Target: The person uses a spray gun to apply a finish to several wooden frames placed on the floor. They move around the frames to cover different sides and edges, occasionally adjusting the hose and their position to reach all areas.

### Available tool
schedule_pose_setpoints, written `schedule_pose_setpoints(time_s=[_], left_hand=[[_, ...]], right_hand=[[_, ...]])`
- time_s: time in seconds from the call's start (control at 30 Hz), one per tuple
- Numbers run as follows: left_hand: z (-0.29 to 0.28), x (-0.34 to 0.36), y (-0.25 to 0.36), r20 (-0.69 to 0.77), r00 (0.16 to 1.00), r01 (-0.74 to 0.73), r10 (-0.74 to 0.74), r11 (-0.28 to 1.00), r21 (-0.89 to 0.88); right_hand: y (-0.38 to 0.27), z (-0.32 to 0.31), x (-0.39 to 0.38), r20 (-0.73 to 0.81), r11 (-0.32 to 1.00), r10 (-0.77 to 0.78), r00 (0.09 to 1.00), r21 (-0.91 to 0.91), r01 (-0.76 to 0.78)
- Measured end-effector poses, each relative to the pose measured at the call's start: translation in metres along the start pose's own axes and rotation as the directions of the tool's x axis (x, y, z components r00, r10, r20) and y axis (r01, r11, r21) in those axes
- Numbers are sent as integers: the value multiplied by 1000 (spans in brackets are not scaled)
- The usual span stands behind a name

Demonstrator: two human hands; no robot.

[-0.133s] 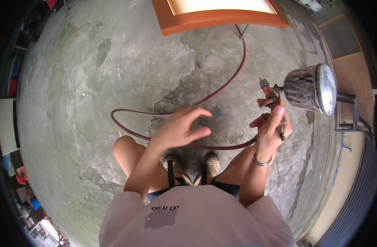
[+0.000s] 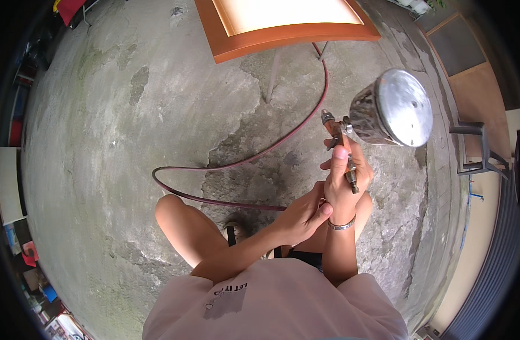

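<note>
My right hand (image 2: 349, 178) is wrapped round the body of a spray gun (image 2: 338, 131), its nozzle pointing away from me. On the gun's right side sits a paint cup (image 2: 366, 116) with a shiny metal lid (image 2: 406, 110), tilted toward me. A dark red air hose (image 2: 237, 204) runs along the floor and passes behind my left hand (image 2: 306, 214). That hand is closed against the underside of my right hand, near the wrist. Its fingertips are hidden, so what they grip does not show.
Ahead stands an orange-brown wooden frame (image 2: 294, 35) with a pale panel, on thin metal legs (image 2: 273, 79). The hose loops over the cracked concrete floor (image 2: 107, 187). A dark chair (image 2: 480, 148) stands to the right, and clutter lines the left wall.
My left hand has moved right and down to meet my right hand. The spray gun has shifted left, and its cup lid has turned more toward me.
</note>
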State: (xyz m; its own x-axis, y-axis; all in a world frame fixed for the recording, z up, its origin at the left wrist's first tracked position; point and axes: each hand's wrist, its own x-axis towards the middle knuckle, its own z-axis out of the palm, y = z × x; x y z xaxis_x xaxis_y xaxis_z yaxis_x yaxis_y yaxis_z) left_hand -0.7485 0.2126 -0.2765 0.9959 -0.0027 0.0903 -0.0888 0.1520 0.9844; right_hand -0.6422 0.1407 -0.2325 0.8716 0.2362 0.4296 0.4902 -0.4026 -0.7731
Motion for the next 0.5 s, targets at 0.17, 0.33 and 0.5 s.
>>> schedule_pose_setpoints(time_s=[0.17,0.33,0.5], left_hand=[[50,1,-43,-169,985,-14,-40,952,-306],[55,8,-42,-424,905,-55,-33,979,-195],[17,21,-27,-452,888,-177,85,970,-165]], right_hand=[[-13,-5,0,24,987,12,1000,157,-16],[-26,-48,2,376,998,-12,927,-57,36],[-61,-208,26,-96,983,-180,979,27,183]])
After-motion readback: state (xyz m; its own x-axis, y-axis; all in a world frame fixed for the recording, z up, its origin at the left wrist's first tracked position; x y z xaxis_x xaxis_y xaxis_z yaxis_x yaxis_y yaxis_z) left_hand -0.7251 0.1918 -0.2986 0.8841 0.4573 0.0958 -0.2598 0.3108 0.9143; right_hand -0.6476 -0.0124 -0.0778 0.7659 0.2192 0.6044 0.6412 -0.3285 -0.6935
